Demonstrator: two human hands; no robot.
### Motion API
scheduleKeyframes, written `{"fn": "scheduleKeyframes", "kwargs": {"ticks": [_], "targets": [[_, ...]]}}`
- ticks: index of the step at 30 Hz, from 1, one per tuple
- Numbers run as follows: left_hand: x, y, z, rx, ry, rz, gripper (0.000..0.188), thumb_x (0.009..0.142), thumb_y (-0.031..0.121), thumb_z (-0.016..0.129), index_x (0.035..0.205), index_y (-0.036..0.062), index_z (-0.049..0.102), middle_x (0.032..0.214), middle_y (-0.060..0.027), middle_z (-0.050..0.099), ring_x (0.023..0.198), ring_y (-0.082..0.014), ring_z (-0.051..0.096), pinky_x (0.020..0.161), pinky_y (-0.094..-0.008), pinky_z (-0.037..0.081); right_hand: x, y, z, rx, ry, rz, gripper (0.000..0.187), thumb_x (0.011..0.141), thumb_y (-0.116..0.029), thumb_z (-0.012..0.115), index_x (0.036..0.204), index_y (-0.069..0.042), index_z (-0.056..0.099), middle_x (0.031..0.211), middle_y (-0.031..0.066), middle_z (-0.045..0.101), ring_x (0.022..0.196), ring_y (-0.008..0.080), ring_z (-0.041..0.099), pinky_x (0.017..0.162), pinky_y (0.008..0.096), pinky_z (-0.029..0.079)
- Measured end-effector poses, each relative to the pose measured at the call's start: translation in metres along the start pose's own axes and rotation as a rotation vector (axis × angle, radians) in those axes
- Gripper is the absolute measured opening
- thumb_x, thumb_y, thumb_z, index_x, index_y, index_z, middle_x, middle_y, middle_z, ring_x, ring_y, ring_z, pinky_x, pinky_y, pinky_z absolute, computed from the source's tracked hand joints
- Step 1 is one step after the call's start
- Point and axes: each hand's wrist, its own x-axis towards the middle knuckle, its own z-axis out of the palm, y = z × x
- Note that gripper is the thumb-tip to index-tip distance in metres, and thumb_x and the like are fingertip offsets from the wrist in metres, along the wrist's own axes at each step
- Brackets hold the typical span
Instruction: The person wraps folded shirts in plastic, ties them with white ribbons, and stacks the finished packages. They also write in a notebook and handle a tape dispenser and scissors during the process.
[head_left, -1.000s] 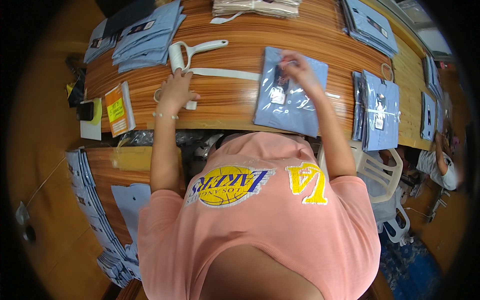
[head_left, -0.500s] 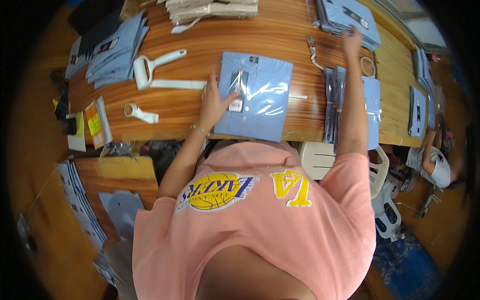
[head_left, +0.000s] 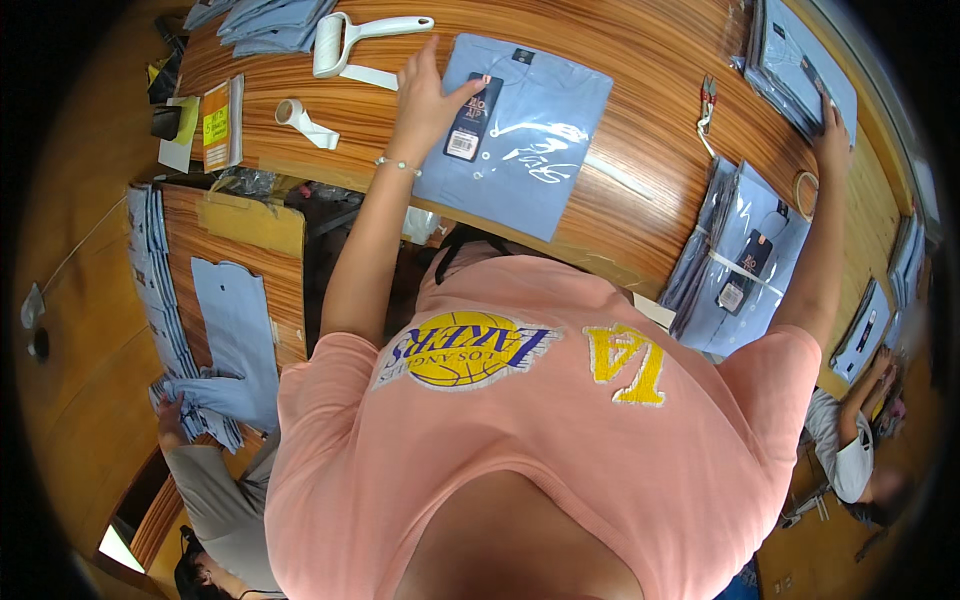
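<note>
A folded blue shirt [head_left: 545, 110] in a clear bag lies slightly turned on the wooden table before me, with a dark hang tag [head_left: 474, 115] on its front. My left hand [head_left: 428, 100] rests open at its left edge, thumb over the tag and fingers stretched away from me. At the far right, my right hand [head_left: 832, 138] reaches to a stack of bagged blue shirts [head_left: 795, 65]. Its fingers are extended against the near edge of that stack and grip nothing that I can see. Below my right forearm sits a tied bundle of bagged shirts [head_left: 765, 215].
A white lint roller [head_left: 335, 50], a tape roll [head_left: 290, 112] and an orange-and-yellow pad [head_left: 218, 125] lie leftward. Red-handled snips [head_left: 707, 95] lie right of the shirt. More shirts [head_left: 275, 25] are stacked at the far left. A co-worker's hand [head_left: 172, 415] touches a shirt at lower left.
The view has turned, shifting the table upward in the picture. My left hand stays at the shirt's edge, my right at the stack. A co-worker has come into view at lower left.
</note>
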Motion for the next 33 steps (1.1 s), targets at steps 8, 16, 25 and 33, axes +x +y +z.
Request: {"fn": "scheduleKeyframes", "kwargs": {"ticks": [8,16,25,33], "targets": [[0.036,0.118,0.014,-0.787,-0.250,0.116,0.079,0.076,0.040,0.071,0.133,-0.0012,0.035,0.124,-0.0225,0.047,0.117,-0.0325,0.046,0.096,-0.0403,0.040,-0.014,0.014,-0.068,0.146,0.139,0.006,0.034,0.091,-0.029,0.048,0.124,-0.028,0.053,0.106,0.0137,0.063,0.097,0.0334,0.060,0.078,0.0435,0.048],[0.050,0.223,0.084,-1.732,-0.271,0.111,0.119,0.071,0.052,0.072,0.138,-0.0035,-0.009,0.140,-0.0248,0.024,0.130,-0.0305,0.026,0.107,-0.0370,0.025,-0.085,-0.193,-0.282,-0.029,0.023,-0.008,0.030,0.090,-0.038,0.044,0.112,-0.023,0.059,0.090,0.0144,0.065,0.088,0.0350,0.062,0.070,0.0454,0.049],[-0.038,0.162,-0.041,-1.814,-0.605,-0.219,0.043,0.081,0.011,0.056,0.122,0.0010,0.044,0.107,-0.0059,0.054,0.097,-0.0114,0.051,0.085,-0.0282,0.041,-0.196,-0.237,-0.272,1.401,0.010,0.488,0.067,0.092,-0.053,0.041,0.131,0.001,0.044,0.129,0.0144,0.050,0.117,0.0263,0.049,0.100,0.0383,0.037],[-0.022,0.106,-0.037,-1.886,-0.545,-0.205,0.063,0.082,0.016,0.052,0.140,0.0052,0.030,0.125,-0.0087,0.049,0.109,-0.0141,0.048,0.096,-0.0275,0.036,-0.242,-0.288,-0.246,2.314,-0.048,0.926,0.069,0.085,-0.052,0.051,0.132,-0.003,0.041,0.125,0.0155,0.052,0.109,0.0278,0.054,0.091,0.0413,0.047]]}}
